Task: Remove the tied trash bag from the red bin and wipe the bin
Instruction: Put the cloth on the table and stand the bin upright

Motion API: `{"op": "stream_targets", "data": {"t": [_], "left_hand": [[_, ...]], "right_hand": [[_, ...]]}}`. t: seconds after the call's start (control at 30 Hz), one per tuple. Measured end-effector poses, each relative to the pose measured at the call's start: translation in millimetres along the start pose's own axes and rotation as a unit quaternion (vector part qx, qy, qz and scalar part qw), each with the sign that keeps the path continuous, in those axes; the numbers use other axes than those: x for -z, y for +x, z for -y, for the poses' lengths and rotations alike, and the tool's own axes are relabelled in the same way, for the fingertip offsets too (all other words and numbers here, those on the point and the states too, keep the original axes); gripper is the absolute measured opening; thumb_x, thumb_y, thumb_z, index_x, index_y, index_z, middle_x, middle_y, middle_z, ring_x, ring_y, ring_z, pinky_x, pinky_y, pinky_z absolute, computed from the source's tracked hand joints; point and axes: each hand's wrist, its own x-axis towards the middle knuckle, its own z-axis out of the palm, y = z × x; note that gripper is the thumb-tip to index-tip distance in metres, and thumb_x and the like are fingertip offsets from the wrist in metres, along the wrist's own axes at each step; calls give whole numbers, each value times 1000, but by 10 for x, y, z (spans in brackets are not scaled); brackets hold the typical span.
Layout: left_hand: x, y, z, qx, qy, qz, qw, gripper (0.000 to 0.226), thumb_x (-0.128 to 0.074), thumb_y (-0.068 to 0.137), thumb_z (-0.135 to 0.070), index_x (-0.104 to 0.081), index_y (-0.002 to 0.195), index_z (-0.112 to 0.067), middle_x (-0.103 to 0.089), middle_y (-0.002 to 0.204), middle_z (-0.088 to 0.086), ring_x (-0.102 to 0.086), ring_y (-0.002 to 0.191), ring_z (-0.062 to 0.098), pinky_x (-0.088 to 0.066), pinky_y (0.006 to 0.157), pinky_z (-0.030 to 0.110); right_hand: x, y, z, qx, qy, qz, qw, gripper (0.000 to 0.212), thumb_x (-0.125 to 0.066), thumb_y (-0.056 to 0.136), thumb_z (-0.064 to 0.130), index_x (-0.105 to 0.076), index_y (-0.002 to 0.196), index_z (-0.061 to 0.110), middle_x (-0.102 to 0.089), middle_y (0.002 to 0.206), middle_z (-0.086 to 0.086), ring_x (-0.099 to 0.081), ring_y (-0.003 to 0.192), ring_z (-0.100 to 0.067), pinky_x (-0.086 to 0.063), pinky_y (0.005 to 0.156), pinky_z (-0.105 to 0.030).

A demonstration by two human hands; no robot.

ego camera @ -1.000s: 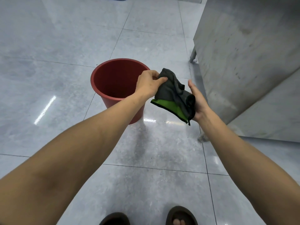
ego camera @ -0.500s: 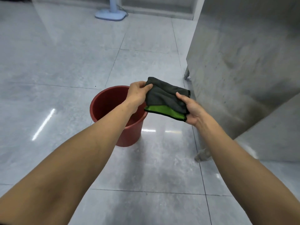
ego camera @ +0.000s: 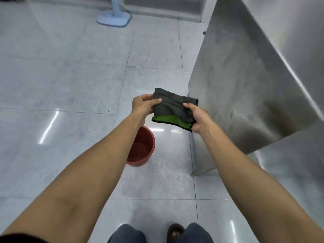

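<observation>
A folded dark grey cloth [ego camera: 172,106] with a green underside is held out in front of me, well above the floor. My left hand [ego camera: 142,106] pinches its left edge between thumb and fingers. My right hand [ego camera: 198,118] grips its right edge. The red bin [ego camera: 142,148] stands upright on the tiled floor below my left forearm, which hides its left half. No bag shows in the visible part of its inside. The tied trash bag is not in view.
A stainless steel cabinet [ego camera: 245,95] on a short leg [ego camera: 193,172] stands close on the right. A pale blue fan base [ego camera: 114,19] sits on the floor far back. My knees and one sandalled foot [ego camera: 175,232] are at the bottom edge.
The cloth went from bunched to spread flat between both hands. The view tilted up and back, so the bin now sits lower in the picture, under my left forearm.
</observation>
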Motion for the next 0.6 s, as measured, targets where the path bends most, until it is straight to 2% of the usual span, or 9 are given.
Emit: {"op": "stream_targets", "data": {"t": [0.07,0.13,0.2,0.27,0.33,0.4,0.47,0.6], "left_hand": [[-70,-195,-464,7,3,-10,1000,25,-75,80,-3,-65,102,-7,-70,89,3,-70,80,17,-57,61,20],[-167,-395,-912,11,10,-16,1000,20,-73,82,-3,-65,99,-9,-69,88,2,-69,80,17,-57,61,21],[-285,-549,-1289,10,14,-22,1000,18,-72,84,-3,-65,100,-8,-68,88,2,-68,83,20,-58,67,24],[-445,-700,-1629,11,23,-16,1000,21,-71,85,-3,-65,105,-5,-68,90,3,-68,86,21,-58,74,28],[-646,-827,-1885,10,45,-3,999,25,-70,86,-5,-65,111,-3,-67,92,3,-67,87,21,-58,73,28],[-925,-946,-2080,15,75,16,997,28,-70,87,-7,-64,114,-4,-67,99,5,-67,87,20,-59,65,27],[-1251,-1050,-2186,30,94,37,994,28,-70,87,-8,-64,114,-3,-67,103,8,-67,87,22,-59,57,26],[-1876,-1212,-2187,65,112,85,988,32,-71,86,-8,-63,116,-1,-67,110,14,-68,93,30,-62,68,39]], "right_hand": [[-102,-348,383,-3,-6,-5,1000,25,-67,88,10,-67,112,7,-73,105,-14,-72,78,-28,-61,62,-37],[-191,-695,757,7,-12,-12,1000,17,-67,88,8,-67,105,7,-73,101,-14,-71,76,-27,-61,58,-35],[-246,-986,1084,24,-17,-23,999,8,-67,88,7,-67,95,9,-73,94,-12,-71,73,-26,-59,52,-33],[-237,-1261,1403,42,-24,-37,998,13,-68,87,7,-68,100,8,-73,94,-12,-71,73,-25,-57,49,-31],[-157,-1469,1675,58,-37,-58,996,19,-69,87,8,-69,105,9,-74,95,-12,-72,77,-26,-59,53,-32],[32,-1650,1932,68,-52,-86,993,16,-71,86,9,-68,102,11,-74,98,-12,-73,83,-27,-62,64,-37],[296,-1780,2146,77,-48,-114,989,16,-71,85,7,-68,101,10,-74,97,-12,-72,83,-28,-61,66,-37],[878,-1911,2422,89,-65,-165,980,21,-70,86,6,-68,106,6,-72,91,-11,-70,81,-28,-60,68,-35]]}}
